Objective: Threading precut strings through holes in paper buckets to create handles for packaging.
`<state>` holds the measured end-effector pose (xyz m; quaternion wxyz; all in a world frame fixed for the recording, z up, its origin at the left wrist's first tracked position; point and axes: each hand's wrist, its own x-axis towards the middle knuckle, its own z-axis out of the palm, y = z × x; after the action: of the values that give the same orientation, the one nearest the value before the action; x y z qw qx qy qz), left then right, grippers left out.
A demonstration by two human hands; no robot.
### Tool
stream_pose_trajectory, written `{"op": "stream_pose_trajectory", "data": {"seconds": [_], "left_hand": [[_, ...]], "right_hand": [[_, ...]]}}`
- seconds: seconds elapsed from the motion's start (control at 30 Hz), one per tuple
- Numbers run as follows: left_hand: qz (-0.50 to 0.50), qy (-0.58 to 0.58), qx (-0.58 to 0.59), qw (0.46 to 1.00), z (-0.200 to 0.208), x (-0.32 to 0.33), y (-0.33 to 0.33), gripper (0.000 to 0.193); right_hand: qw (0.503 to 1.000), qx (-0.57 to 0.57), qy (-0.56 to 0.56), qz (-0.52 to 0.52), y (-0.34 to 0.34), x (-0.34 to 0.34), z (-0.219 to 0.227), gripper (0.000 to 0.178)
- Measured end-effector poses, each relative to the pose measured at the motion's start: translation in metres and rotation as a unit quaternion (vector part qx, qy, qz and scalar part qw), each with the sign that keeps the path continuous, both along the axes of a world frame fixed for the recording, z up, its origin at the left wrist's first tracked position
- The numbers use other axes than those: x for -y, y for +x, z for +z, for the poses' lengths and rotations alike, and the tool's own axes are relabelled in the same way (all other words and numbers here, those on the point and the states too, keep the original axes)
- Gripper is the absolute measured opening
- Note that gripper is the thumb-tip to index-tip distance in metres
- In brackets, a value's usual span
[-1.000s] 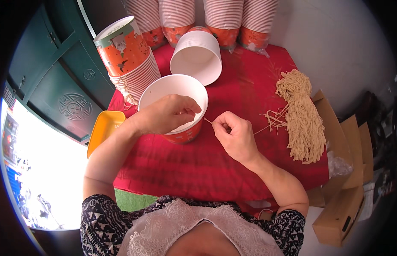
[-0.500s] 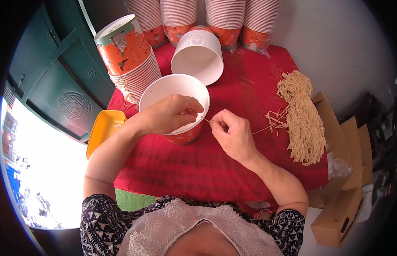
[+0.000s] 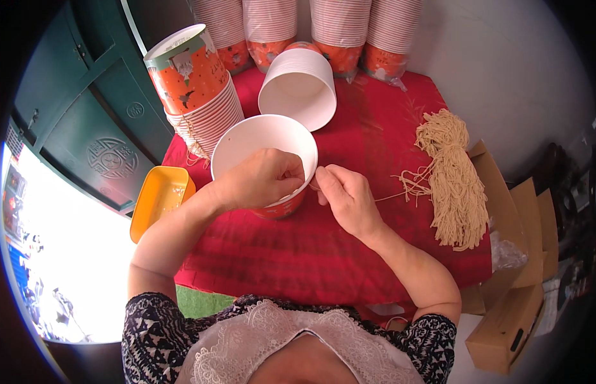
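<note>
A paper bucket (image 3: 250, 137), white inside with an orange printed outside, stands upright on the table before me. My left hand (image 3: 263, 179) reaches over its near rim, fingers curled inside by the right wall; what they hold is hidden. Against the outside of that same wall, my right hand (image 3: 350, 200) pinches a thin cord at the fingertips. From there the beige cord (image 3: 389, 197) trails right to a thick tied bundle of cords (image 3: 461, 198), which lies on the red cloth. Whether the cord passes through the bucket's wall is hidden by my fingers.
Another bucket (image 3: 298, 96) lies tipped behind, its mouth toward me. Nested buckets (image 3: 205, 118) with an orange bucket on top stand at the left. A yellow tray (image 3: 144, 214) holds small pale bits. Wrapped bucket stacks (image 3: 339, 29) line the back; cardboard boxes (image 3: 506, 326) sit right.
My left hand has dropped slightly lower into the bucket, its fingers closer to the right wall. My right fingertips have come up against the outside of the rim.
</note>
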<state>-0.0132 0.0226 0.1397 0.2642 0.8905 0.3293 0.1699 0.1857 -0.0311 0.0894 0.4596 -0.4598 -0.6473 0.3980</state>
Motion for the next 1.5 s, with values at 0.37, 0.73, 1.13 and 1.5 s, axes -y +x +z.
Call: {"op": "stream_pose_trajectory", "data": {"seconds": [0.37,0.73,1.13,1.5], "left_hand": [[0.023,0.073,-0.004,0.997,0.000,0.028,0.006,0.013],[0.148,0.173,-0.094,0.969,-0.064,0.012,0.018,0.017],[0.185,0.167,-0.103,0.963,-0.116,-0.002,0.031,0.017],[0.170,0.136,-0.042,0.975,-0.124,-0.004,0.036,0.016]], "right_hand": [[0.998,0.032,-0.050,0.033,-0.004,-0.005,-0.002,0.044],[0.991,-0.064,-0.114,0.024,-0.015,-0.035,-0.045,0.032],[0.870,0.477,0.081,-0.098,-0.011,-0.005,-0.047,0.025],[0.854,0.398,0.326,-0.083,0.005,-0.030,-0.072,0.008]]}}
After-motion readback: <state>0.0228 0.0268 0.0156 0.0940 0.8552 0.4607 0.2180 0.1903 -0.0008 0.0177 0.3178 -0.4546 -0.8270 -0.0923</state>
